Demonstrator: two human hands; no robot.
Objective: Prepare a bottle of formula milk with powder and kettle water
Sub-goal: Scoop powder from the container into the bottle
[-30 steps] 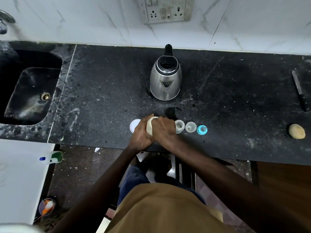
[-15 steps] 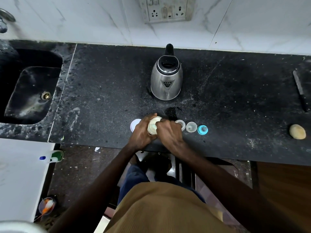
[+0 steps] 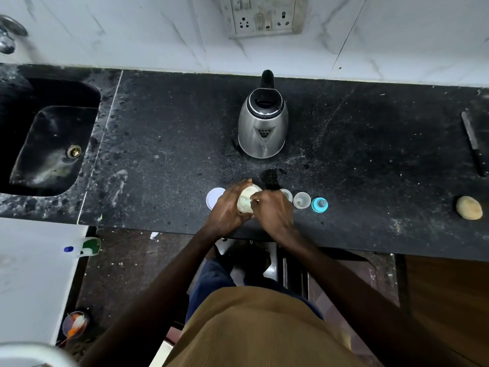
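Note:
My left hand (image 3: 227,207) grips a cream powder jar (image 3: 245,199), tilted to the right near the counter's front edge. My right hand (image 3: 272,210) has its fingertips pinched at the jar's mouth; what they pinch is hidden. The jar's white lid (image 3: 213,197) lies flat just left of my left hand. A clear bottle (image 3: 288,194) stands partly hidden behind my right hand. To its right stand a clear cap (image 3: 302,200) and a blue teat ring (image 3: 319,205). A steel kettle (image 3: 262,128) stands further back, spout towards me.
A wet patch (image 3: 271,177) lies between kettle and jar on the black counter (image 3: 164,154). A sink (image 3: 50,144) is at the left. A knife (image 3: 473,147) and a potato (image 3: 469,207) sit at the far right. A wall socket (image 3: 262,15) is above the kettle.
My right hand has slid from over the jar's top down to its right side, uncovering the jar's mouth. The jar has tilted further to the right in my left hand.

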